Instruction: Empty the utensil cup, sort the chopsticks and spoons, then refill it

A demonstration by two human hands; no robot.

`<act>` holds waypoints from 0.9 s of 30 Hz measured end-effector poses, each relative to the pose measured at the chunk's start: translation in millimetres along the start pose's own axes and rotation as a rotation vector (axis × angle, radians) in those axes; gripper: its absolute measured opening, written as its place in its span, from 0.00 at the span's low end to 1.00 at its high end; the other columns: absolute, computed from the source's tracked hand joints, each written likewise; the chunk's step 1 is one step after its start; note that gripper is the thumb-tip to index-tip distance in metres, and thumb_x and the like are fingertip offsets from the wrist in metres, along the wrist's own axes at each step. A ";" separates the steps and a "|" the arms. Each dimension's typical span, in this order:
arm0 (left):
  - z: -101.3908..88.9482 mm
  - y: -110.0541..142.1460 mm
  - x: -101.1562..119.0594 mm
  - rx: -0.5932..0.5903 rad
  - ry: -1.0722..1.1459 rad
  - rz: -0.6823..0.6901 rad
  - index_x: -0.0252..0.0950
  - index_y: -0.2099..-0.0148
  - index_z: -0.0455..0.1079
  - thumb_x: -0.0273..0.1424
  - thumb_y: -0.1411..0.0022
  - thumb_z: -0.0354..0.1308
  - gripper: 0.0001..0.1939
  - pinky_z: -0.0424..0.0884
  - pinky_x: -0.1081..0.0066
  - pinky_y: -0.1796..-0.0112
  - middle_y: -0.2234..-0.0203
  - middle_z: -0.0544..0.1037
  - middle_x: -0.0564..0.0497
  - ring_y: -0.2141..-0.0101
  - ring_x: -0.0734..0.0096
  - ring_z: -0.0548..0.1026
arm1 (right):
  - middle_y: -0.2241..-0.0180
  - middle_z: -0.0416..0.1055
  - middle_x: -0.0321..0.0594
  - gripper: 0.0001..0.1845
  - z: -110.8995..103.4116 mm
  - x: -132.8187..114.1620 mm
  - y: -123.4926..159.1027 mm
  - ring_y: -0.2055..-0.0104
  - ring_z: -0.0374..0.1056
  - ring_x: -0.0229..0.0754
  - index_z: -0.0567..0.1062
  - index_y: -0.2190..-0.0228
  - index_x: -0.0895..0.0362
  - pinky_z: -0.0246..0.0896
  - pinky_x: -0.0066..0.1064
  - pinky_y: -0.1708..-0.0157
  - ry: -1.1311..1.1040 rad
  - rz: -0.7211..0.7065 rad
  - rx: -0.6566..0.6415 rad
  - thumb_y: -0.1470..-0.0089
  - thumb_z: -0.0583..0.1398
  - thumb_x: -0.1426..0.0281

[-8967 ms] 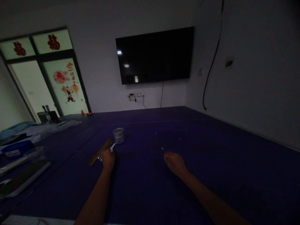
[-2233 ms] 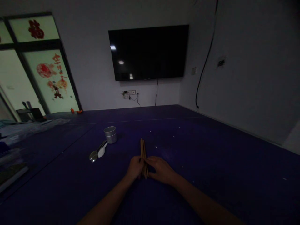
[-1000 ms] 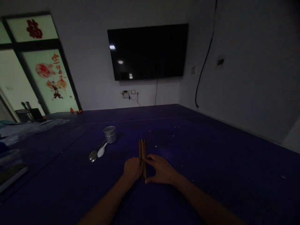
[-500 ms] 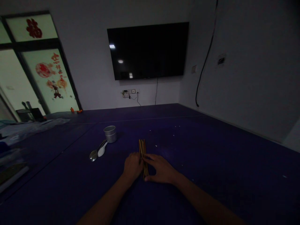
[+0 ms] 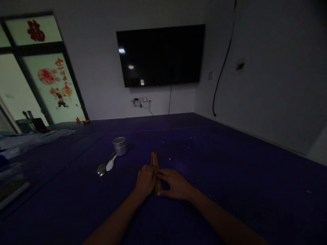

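Several wooden chopsticks [image 5: 154, 160] lie side by side in a bundle, pointing away from me on the purple tabletop [image 5: 230, 177]. My left hand [image 5: 146, 178] is closed against the bundle's left side, its fingers curled. From the right, my right hand [image 5: 176, 183] grips the same bundle, with fingertips at its middle and the thumb near its close end. Part of the bundle is hidden behind my fingers. To the left are metal spoons [image 5: 101, 169] and a white spoon [image 5: 110, 165], beside a grey metal cup [image 5: 119, 146] standing upright.
Small white scraps [image 5: 169, 159] are scattered right of the bundle. A book-like block [image 5: 14, 192] and clear plastic wrap [image 5: 48, 136] lie at the left. Small orange objects [image 5: 83, 120] sit by the far edge. A television [image 5: 162, 56] hangs on the wall beyond.
The chopsticks' far ends have drawn closer together and look more even. Both hands stay in nearly the same place around the bundle.
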State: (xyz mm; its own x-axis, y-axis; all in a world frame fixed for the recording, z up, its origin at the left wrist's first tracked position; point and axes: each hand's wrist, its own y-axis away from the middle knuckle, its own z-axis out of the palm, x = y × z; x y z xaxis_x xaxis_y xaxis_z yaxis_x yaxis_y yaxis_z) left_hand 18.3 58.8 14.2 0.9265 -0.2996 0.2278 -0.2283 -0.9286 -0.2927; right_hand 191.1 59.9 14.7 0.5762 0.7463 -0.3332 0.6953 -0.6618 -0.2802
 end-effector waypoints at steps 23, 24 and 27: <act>4.2 0.4 2.7 -0.003 -0.001 0.048 0.36 0.52 0.69 0.28 0.35 0.41 0.17 0.63 0.64 0.51 0.50 0.71 0.46 0.49 0.64 0.66 | 0.46 0.66 0.47 0.31 -2.2 -1.6 -0.8 0.46 0.62 0.52 0.69 0.48 0.54 0.54 0.44 0.47 0.017 -0.045 0.028 0.47 0.55 0.49; 4.7 0.5 2.8 -0.005 -0.007 0.041 0.36 0.52 0.69 0.28 0.35 0.41 0.17 0.63 0.63 0.51 0.50 0.71 0.46 0.49 0.64 0.66 | 0.46 0.65 0.48 0.31 -2.5 -2.0 -0.9 0.46 0.61 0.52 0.69 0.49 0.54 0.54 0.44 0.47 0.021 -0.041 0.032 0.47 0.54 0.49; 4.2 0.5 3.6 -0.008 -0.033 0.023 0.36 0.51 0.69 0.29 0.34 0.40 0.17 0.63 0.63 0.52 0.50 0.71 0.45 0.49 0.63 0.67 | 0.47 0.66 0.48 0.30 -3.9 -3.4 -1.2 0.46 0.62 0.52 0.70 0.49 0.54 0.55 0.44 0.48 0.023 -0.036 0.036 0.46 0.54 0.49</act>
State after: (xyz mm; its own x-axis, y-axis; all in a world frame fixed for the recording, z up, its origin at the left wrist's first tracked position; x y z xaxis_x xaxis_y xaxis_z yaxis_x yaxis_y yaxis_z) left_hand 22.8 58.2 10.9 0.9305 -0.3132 0.1899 -0.2517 -0.9235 -0.2895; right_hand 190.1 58.4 19.7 0.5609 0.7709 -0.3018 0.7002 -0.6363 -0.3237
